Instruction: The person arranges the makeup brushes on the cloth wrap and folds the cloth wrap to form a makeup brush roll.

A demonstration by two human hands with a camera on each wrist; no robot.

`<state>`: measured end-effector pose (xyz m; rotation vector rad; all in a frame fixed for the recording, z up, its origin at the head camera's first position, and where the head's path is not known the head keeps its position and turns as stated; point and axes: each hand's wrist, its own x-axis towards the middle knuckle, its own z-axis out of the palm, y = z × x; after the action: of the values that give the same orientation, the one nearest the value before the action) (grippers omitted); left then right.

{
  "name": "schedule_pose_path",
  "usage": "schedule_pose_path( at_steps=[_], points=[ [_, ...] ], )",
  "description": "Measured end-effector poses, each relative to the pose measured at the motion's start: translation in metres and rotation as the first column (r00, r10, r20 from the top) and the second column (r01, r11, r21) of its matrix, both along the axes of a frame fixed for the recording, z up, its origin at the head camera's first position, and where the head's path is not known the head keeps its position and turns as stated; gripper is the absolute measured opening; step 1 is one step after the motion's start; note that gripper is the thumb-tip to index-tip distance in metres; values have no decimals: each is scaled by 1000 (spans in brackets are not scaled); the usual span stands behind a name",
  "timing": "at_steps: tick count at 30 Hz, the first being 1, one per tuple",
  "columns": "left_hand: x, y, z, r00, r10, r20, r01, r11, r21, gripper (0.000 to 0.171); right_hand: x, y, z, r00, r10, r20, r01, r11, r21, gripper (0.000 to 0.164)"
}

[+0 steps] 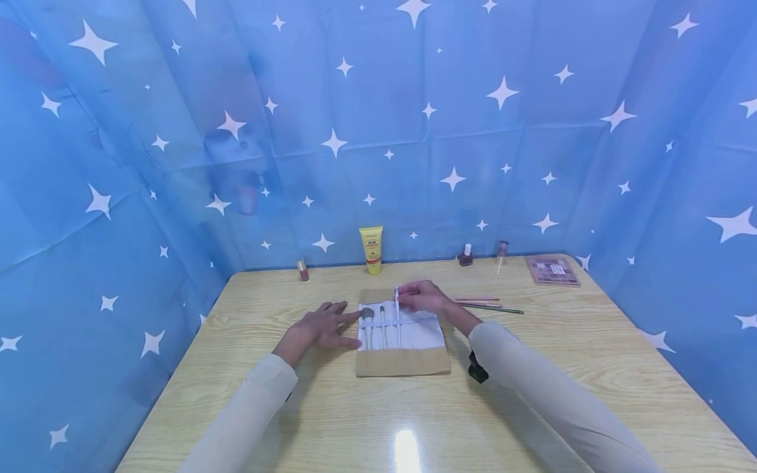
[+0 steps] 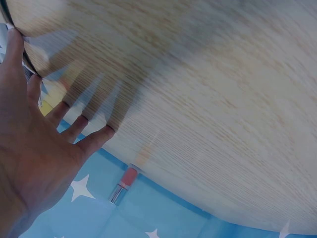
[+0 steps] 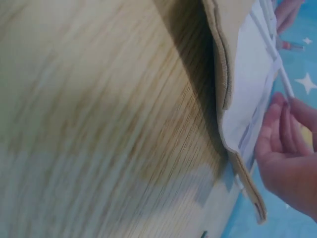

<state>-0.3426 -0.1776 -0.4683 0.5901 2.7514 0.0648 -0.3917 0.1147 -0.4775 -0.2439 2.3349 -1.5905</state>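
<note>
A tan brush roll [image 1: 402,362] with a white lining lies unfolded on the table in the head view. My right hand [image 1: 422,297] pinches the upper part of a slim white makeup brush [image 1: 398,334], which runs down under the lining's strap. In the right wrist view, thumb and fingers of the right hand [image 3: 292,153] meet on that white stick. To its left, a fluffy-headed brush [image 1: 368,314] and a smaller brush [image 1: 382,323] sit in the roll. My left hand [image 1: 325,326] has its fingers spread, the tips at the roll's left edge.
Several thin pencils or brushes [image 1: 491,309] lie right of the roll. Along the back stand a lipstick [image 1: 303,270], a yellow tube [image 1: 372,251], a nail polish bottle [image 1: 466,256] and a small clear-based tube [image 1: 502,249]. An eyeshadow palette [image 1: 552,270] rests at the back right.
</note>
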Motion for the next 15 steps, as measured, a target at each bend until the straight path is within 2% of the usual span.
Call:
schedule_pose_path(
  at_steps=[10,15],
  points=[
    [0,0,-1,1000,-8,-5,8,1000,-5,83,11,2,0,998,45,38,-48,994,95,26],
    [-1,-1,-4,1000,1,-4,-1,1000,1,84,15,6,-1,997,67,27,-70,990,121,28]
  ],
)
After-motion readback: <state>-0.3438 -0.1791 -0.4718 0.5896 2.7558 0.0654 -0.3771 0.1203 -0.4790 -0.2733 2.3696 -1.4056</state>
